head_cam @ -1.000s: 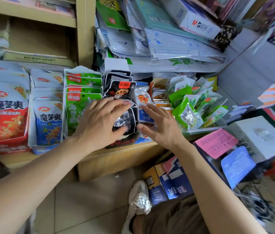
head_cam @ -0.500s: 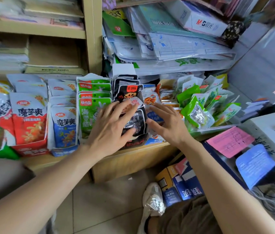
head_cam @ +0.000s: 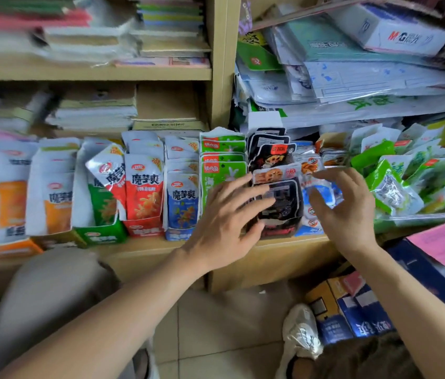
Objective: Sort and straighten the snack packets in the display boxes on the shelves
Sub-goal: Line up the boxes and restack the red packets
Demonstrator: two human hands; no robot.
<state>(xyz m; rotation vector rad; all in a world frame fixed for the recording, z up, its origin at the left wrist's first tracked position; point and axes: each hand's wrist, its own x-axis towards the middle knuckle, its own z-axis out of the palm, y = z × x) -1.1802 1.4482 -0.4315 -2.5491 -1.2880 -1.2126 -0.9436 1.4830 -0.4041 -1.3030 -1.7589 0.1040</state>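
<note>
Snack packets in black foil (head_cam: 278,198) stood upright in their black cardboard display box (head_cam: 278,231) on the pale wooden shelf (head_cam: 284,251), between the green packets (head_cam: 222,170) and the blue-and-white packets (head_cam: 322,187). The left hand (head_cam: 224,217) lay against the front black packet as before, fingers spread and nearly straight, gripping nothing. The right hand (head_cam: 347,212), flat against the blue-and-white row half a second earlier, had lifted just clear, fingers loosely curved, holding nothing. Judgement: this row was squared and the hands were releasing. One white-and-red packet (head_cam: 106,170) leaned askew in the green box (head_cam: 101,234) further left; straightening remained outstanding there.
</note>
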